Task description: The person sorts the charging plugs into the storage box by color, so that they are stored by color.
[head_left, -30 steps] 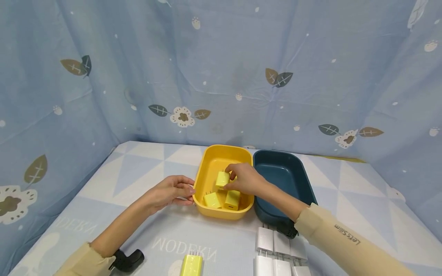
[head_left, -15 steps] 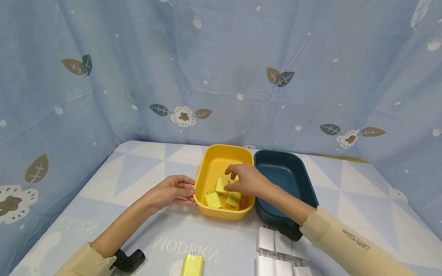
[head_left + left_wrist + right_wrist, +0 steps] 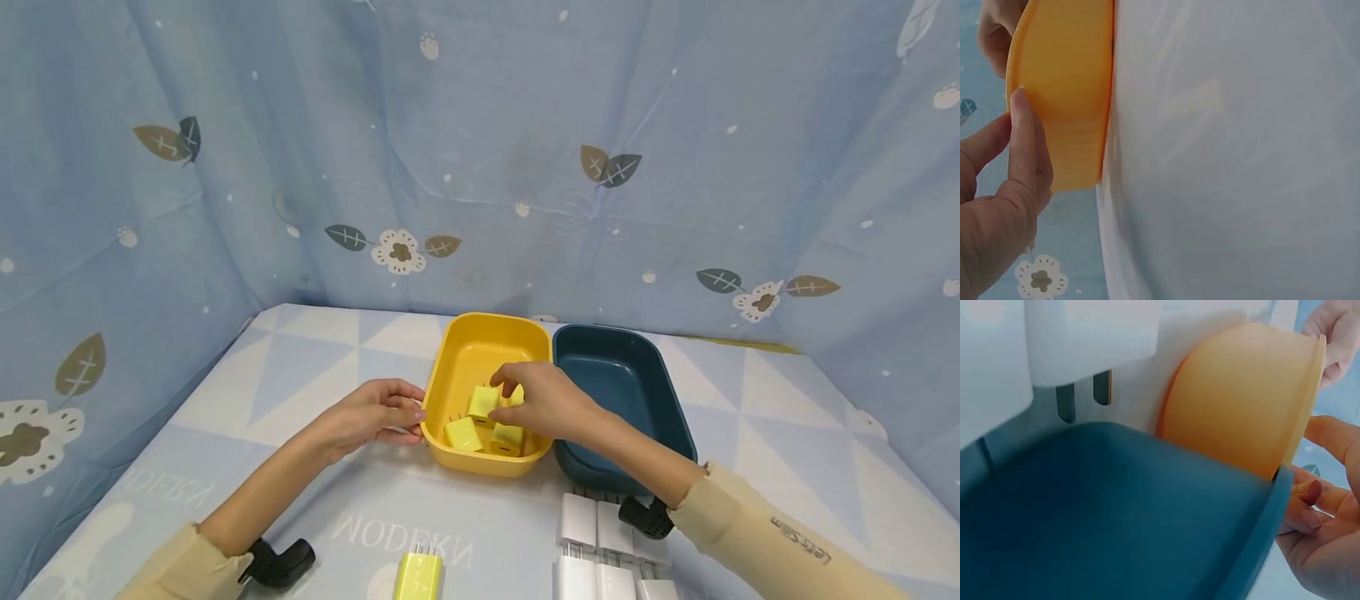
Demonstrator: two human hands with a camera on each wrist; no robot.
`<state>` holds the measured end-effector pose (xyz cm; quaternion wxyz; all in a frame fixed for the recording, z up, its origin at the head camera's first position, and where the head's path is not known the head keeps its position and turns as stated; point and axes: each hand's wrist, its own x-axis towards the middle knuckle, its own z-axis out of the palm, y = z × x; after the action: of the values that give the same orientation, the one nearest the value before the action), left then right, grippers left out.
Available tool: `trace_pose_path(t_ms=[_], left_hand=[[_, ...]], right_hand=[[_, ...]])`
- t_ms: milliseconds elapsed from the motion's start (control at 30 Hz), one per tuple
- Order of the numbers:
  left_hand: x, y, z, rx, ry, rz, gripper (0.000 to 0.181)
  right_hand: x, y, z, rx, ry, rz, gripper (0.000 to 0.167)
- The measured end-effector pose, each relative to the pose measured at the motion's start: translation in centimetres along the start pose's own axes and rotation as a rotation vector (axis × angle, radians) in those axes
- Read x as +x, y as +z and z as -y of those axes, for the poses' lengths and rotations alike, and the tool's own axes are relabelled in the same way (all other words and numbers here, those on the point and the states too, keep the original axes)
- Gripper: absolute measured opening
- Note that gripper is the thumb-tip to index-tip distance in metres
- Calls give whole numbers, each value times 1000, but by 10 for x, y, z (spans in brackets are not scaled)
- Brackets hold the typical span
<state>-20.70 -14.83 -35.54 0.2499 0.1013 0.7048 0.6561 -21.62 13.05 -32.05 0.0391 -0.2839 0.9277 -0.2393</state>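
A yellow plastic tub (image 3: 487,465) stands on the table with several yellow charger plugs (image 3: 483,403) lying in its near half. My left hand (image 3: 375,414) pinches the tub's left wall; in the left wrist view a fingertip (image 3: 1019,103) lies against the outside by the rim. Above the plugs, inside the tub, my right hand (image 3: 543,400) has thumb and fingers apart with nothing between them. It partly covers one plug at the right. From the right wrist, the tub walls hide the plugs.
A dark blue tub (image 3: 600,379) touches the yellow one's right side, below my right forearm. White charger plugs (image 3: 577,521) stand in rows before it. Another yellow charger plug (image 3: 417,575) lies at the front edge of view. A patterned curtain (image 3: 480,167) closes the back.
My right hand has let go of a yellow charger plug, which has dropped onto the others in the tub. The hand has drawn slightly right; the left has stayed at the wall.
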Motion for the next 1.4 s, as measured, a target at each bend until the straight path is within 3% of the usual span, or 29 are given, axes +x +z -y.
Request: trace_pose_path(t_ms=[233, 667, 1000, 1233, 1400], left_hand=[[0, 0, 1, -3, 5, 6, 41], [1, 0, 1, -4, 5, 9, 43], [1, 0, 1, 10, -2, -4, 44], [1, 0, 2, 14, 8, 9, 44], [1, 0, 1, 10, 12, 11, 44]], right_hand=[[-12, 0, 8, 7, -47, -40, 39], [-37, 5, 45, 37, -177, -72, 30], [-54, 17, 70, 108, -285, 32, 33], [-64, 32, 79, 48, -363, 97, 31], [-68, 45, 78, 34, -354, 158, 35]])
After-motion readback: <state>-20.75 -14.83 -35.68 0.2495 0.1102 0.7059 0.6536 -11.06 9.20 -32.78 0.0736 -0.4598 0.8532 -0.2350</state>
